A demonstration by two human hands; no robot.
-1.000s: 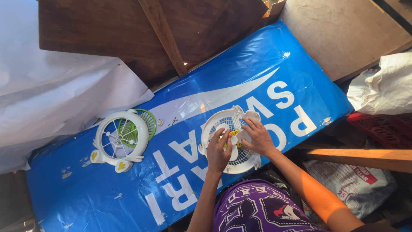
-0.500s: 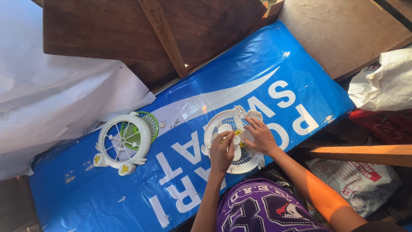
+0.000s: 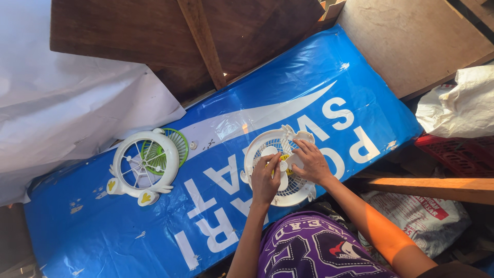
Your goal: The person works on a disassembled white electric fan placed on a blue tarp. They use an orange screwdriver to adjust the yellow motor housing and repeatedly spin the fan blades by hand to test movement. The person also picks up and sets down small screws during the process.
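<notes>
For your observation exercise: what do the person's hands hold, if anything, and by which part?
Both the left hand and the right hand grip the white fan grille at its centre hub, around a small yellow piece.

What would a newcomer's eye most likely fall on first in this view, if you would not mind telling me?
Most likely the bright blue banner with large white lettering, spread as a work surface across the middle. On it, just right of centre, the left hand and right hand work together on a round white fan grille. To the left lies a second white fan frame over a green grille.
</notes>
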